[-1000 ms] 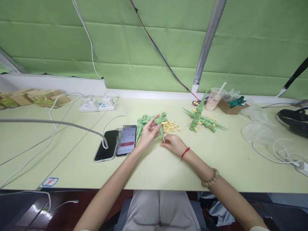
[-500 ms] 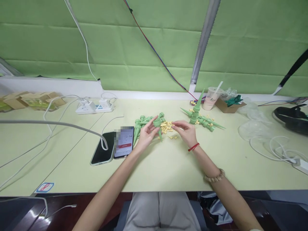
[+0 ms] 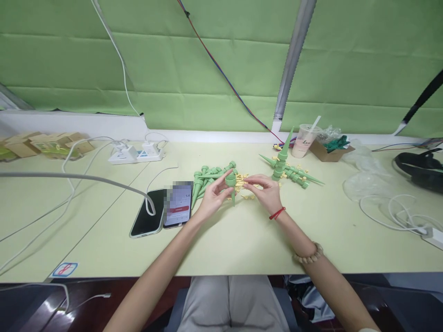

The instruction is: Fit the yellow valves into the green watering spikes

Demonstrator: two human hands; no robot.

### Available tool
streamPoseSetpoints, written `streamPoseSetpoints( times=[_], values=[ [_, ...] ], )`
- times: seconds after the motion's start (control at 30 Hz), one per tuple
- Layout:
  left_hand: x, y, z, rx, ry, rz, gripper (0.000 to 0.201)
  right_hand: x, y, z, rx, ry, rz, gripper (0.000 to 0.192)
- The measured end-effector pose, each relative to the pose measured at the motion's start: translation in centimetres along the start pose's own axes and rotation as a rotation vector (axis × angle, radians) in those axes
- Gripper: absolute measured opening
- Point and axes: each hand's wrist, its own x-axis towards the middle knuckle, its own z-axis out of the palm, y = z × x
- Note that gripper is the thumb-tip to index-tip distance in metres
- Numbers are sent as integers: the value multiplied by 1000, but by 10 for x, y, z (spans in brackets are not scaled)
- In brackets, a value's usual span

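Between the thumb and fingers of my left hand (image 3: 212, 200) is a green plastic watering spike (image 3: 230, 180), its round collar up and its pointed end down. My right hand (image 3: 268, 192) pinches a small yellow valve piece (image 3: 244, 182), close to the spike's right side; whether the two touch I cannot tell. A heap of yellow valve pieces (image 3: 240, 188) lies behind and below the fingertips, partly hidden. Several more green spikes (image 3: 205, 175) are piled just behind my left hand. Beyond my right hand, green spikes with yellow pieces fitted (image 3: 296, 175) lie together, one standing upright (image 3: 283, 157).
Two phones (image 3: 148, 214) (image 3: 178, 207) lie left of my left hand. Farther back are a power strip (image 3: 136, 157) and cables. A drink cup (image 3: 304, 140), a cardboard box (image 3: 327, 153) and clear plastic bags (image 3: 360, 182) sit at the right.
My right hand has moved left with the yellow valve piece, closer to the green spike. My left hand has turned the spike a little and shifted it slightly right.
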Motion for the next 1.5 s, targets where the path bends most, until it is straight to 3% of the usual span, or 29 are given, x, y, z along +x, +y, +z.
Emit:
streamPoseSetpoints(
  times=[0.17, 0.4, 0.67, 0.77, 0.97, 1.03, 1.17, 1.33, 1.5],
  values=[
    [-1, 1, 1, 17, 25, 23, 62, 1, -2, -4, 6, -10, 54, 15],
    [1, 1, -1, -90, 26, -14, 67, 4, -3, -9, -53, -15, -34, 14],
    [-1, 2, 1, -2, 30, 28, 65, 4, -8, -10, -58, -61, -61, 10],
    [-2, 4, 1, 153, 32, 64, 59, 1, -8, -5, -13, -110, 11, 14],
    [-4, 1, 3, 273, -11, 142, 47, -5, 3, 6, 64, -219, 367, 44],
    [-3, -1, 3, 269, -8, 128, 51, -5, 2, 5, 32, -271, 322, 55],
    [-1, -1, 3, 250, 36, 98, 57, -3, -3, 1, -42, -313, 174, 50],
    [-2, 2, 4, 243, 23, 135, 48, 0, -3, 2, 186, -520, 482, 65],
    [-3, 1, 4, 241, -4, 110, 51, 0, 0, 5, 183, -439, 398, 55]
  ],
)
